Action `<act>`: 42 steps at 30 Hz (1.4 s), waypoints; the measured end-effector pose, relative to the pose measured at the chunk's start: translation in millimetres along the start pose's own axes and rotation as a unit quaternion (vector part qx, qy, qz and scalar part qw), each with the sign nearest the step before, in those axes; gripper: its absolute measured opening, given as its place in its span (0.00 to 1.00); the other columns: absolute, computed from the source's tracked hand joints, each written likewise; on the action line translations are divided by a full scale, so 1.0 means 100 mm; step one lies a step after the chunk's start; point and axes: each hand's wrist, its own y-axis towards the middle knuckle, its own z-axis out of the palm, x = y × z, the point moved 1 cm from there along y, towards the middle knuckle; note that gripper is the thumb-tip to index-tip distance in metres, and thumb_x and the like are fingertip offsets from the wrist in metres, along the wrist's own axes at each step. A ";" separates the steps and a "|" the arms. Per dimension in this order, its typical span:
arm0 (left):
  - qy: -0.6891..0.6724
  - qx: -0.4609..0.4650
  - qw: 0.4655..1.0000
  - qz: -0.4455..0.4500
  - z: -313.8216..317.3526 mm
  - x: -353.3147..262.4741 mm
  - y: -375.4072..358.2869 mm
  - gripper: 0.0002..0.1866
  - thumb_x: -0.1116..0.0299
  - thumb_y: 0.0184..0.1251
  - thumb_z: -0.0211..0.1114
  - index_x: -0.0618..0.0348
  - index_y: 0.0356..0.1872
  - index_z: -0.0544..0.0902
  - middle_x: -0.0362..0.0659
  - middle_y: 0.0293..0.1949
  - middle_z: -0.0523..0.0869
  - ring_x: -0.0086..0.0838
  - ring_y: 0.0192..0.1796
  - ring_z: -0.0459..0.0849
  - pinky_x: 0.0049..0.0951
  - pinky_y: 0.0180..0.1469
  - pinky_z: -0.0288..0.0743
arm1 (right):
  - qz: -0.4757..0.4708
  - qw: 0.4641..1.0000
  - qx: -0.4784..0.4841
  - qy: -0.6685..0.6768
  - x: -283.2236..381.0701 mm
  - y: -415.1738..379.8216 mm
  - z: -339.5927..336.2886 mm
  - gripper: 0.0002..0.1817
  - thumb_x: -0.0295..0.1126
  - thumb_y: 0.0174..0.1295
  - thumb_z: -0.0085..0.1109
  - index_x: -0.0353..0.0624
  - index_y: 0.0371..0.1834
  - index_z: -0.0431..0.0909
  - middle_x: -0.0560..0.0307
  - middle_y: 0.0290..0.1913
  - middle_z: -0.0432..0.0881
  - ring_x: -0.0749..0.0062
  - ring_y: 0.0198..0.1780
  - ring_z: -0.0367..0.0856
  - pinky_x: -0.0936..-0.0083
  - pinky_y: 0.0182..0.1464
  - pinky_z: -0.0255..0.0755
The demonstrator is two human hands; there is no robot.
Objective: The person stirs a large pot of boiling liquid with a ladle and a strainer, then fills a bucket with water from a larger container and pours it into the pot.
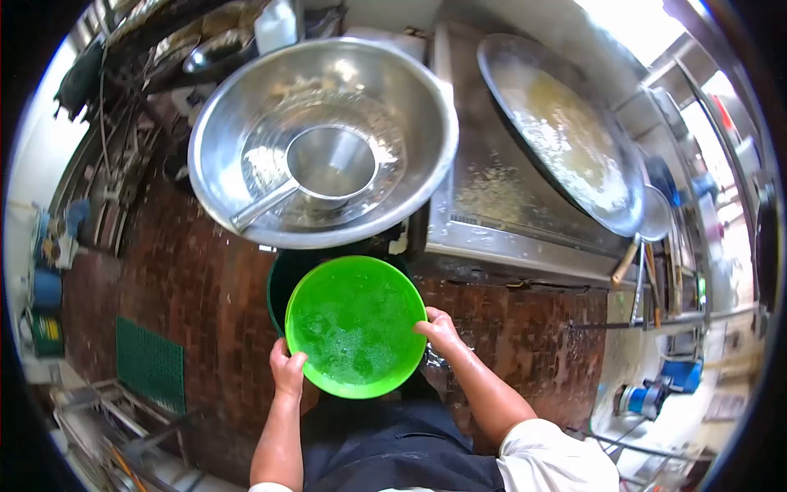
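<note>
A bright green basin [357, 328] with water and froth in it is held in front of my apron. My left hand [288, 369] grips its lower left rim, thumb over the edge. On the right rim, my right hand [440, 330] is closed the same way. Behind the basin, partly hidden by it, stands a dark green tub [280, 283]. Just beyond is a wide steel bowl [221, 131], and a long-handled steel ladle or dipper [332, 164] lies inside it, its handle on the near left rim.
At right a large wok [566, 139] with steaming, frothy liquid sits tilted in view on a steel stove [492, 234]. A strainer or ladle [653, 215] and wooden handles are beside it. A green mat [150, 365] lies on the wet brick floor [221, 328]. Racks line both sides.
</note>
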 end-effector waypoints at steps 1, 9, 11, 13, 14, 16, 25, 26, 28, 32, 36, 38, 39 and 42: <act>0.001 0.013 1.000 0.012 0.05 -0.15 -0.04 0.11 0.77 0.45 0.57 0.65 0.33 0.76 0.40 0.32 0.80 0.24 0.34 0.77 0.24 0.39 0.72 | -0.030 0.999 0.002 0.014 0.08 -0.12 -0.04 0.12 0.31 0.48 0.61 0.37 0.35 0.81 0.60 0.27 0.81 0.75 0.24 0.78 0.77 0.27 0.71; -0.037 0.135 0.990 0.000 0.88 -1.30 -0.42 0.08 0.77 0.47 0.60 0.62 0.32 0.75 0.38 0.30 0.80 0.21 0.32 0.77 0.22 0.37 0.71 | -0.057 0.979 -0.071 0.185 0.70 -1.17 -0.75 0.10 0.31 0.53 0.63 0.39 0.36 0.81 0.63 0.27 0.81 0.82 0.24 0.76 0.82 0.25 0.68; -0.029 0.191 0.981 -0.021 1.21 -1.46 -0.56 0.09 0.77 0.47 0.60 0.62 0.33 0.75 0.39 0.30 0.80 0.21 0.31 0.77 0.22 0.36 0.71 | -0.037 0.975 -0.065 0.210 0.71 -1.45 -1.10 0.12 0.37 0.56 0.66 0.40 0.36 0.81 0.63 0.26 0.81 0.83 0.21 0.75 0.84 0.23 0.66; -0.030 0.205 0.978 -0.007 1.60 -1.57 -0.69 0.10 0.77 0.47 0.61 0.62 0.33 0.75 0.39 0.30 0.80 0.21 0.30 0.78 0.22 0.35 0.72 | -0.038 0.976 -0.088 0.197 0.91 -1.79 -1.47 0.14 0.41 0.58 0.67 0.40 0.35 0.81 0.62 0.25 0.81 0.82 0.20 0.75 0.85 0.21 0.67; -0.031 0.221 0.974 -0.022 1.80 -1.62 -0.76 0.10 0.77 0.47 0.61 0.62 0.33 0.75 0.39 0.30 0.80 0.22 0.29 0.78 0.22 0.35 0.73 | -0.042 0.972 -0.093 0.214 0.91 -1.90 -1.67 0.15 0.42 0.58 0.67 0.40 0.35 0.81 0.63 0.24 0.81 0.82 0.20 0.75 0.85 0.21 0.68; -0.054 0.242 0.968 -0.034 2.26 -1.72 -0.99 0.11 0.77 0.47 0.61 0.63 0.34 0.75 0.41 0.29 0.81 0.24 0.28 0.80 0.22 0.34 0.75 | -0.039 0.966 -0.093 0.238 0.96 -2.20 -2.09 0.16 0.45 0.60 0.66 0.41 0.34 0.81 0.63 0.23 0.81 0.82 0.20 0.75 0.84 0.22 0.71; -0.108 0.429 0.893 -0.083 4.20 -2.04 -1.17 0.12 0.70 0.54 0.62 0.65 0.38 0.79 0.44 0.31 0.83 0.28 0.31 0.84 0.27 0.35 0.81 | -0.158 0.941 -0.112 0.278 1.35 -3.15 -3.53 0.24 0.52 0.64 0.58 0.37 0.31 0.76 0.54 0.22 0.82 0.73 0.20 0.81 0.81 0.23 0.76; -0.117 0.454 0.876 -0.116 4.45 -1.92 -1.00 0.13 0.68 0.55 0.63 0.65 0.39 0.79 0.44 0.32 0.84 0.28 0.31 0.85 0.27 0.35 0.81 | -0.193 0.928 -0.135 0.289 1.43 -3.20 -3.62 0.25 0.53 0.64 0.58 0.36 0.32 0.76 0.52 0.23 0.82 0.72 0.21 0.81 0.81 0.23 0.76; -0.132 0.501 0.840 -0.162 4.92 -1.96 -0.87 0.14 0.65 0.59 0.63 0.65 0.42 0.80 0.45 0.33 0.85 0.29 0.32 0.85 0.29 0.35 0.82 | -0.235 0.906 -0.186 0.301 1.54 -3.22 -3.81 0.28 0.55 0.64 0.56 0.34 0.38 0.74 0.49 0.26 0.83 0.68 0.21 0.83 0.80 0.23 0.78; -0.217 0.572 0.755 -0.238 5.94 -2.13 -0.83 0.15 0.61 0.67 0.59 0.62 0.45 0.81 0.46 0.36 0.87 0.31 0.34 0.86 0.32 0.37 0.83 | -0.267 0.884 -0.261 0.281 2.01 -3.14 -4.07 0.32 0.57 0.66 0.52 0.30 0.45 0.71 0.47 0.28 0.84 0.65 0.25 0.86 0.80 0.24 0.81; -0.275 0.624 0.661 -0.315 6.96 -1.87 -0.38 0.16 0.61 0.68 0.57 0.61 0.48 0.81 0.47 0.38 0.87 0.33 0.38 0.87 0.35 0.42 0.83 | -0.267 0.875 -0.313 0.256 2.59 -2.77 -4.36 0.34 0.60 0.68 0.47 0.31 0.46 0.71 0.46 0.30 0.85 0.67 0.25 0.86 0.81 0.23 0.80; -0.303 0.630 0.642 -0.315 7.41 -1.59 -0.20 0.16 0.61 0.68 0.57 0.61 0.49 0.81 0.47 0.40 0.87 0.33 0.39 0.87 0.36 0.43 0.83 | -0.248 0.878 -0.329 0.244 2.81 -2.59 -4.53 0.33 0.60 0.68 0.47 0.32 0.46 0.72 0.46 0.31 0.85 0.68 0.25 0.86 0.81 0.23 0.79; -0.325 0.637 0.627 -0.309 7.56 -1.55 -0.21 0.17 0.60 0.69 0.57 0.61 0.50 0.80 0.47 0.41 0.87 0.34 0.40 0.87 0.37 0.45 0.83 | -0.236 0.878 -0.341 0.239 2.89 -2.52 -4.63 0.33 0.60 0.68 0.46 0.33 0.47 0.72 0.46 0.31 0.85 0.69 0.25 0.86 0.82 0.23 0.79; -0.320 0.646 0.559 -0.410 8.01 -1.54 -0.24 0.17 0.58 0.69 0.57 0.60 0.50 0.81 0.48 0.43 0.87 0.35 0.42 0.86 0.38 0.47 0.83 | -0.201 0.882 -0.355 0.236 3.10 -2.31 -4.92 0.33 0.60 0.68 0.46 0.35 0.47 0.72 0.46 0.33 0.86 0.73 0.25 0.85 0.84 0.22 0.76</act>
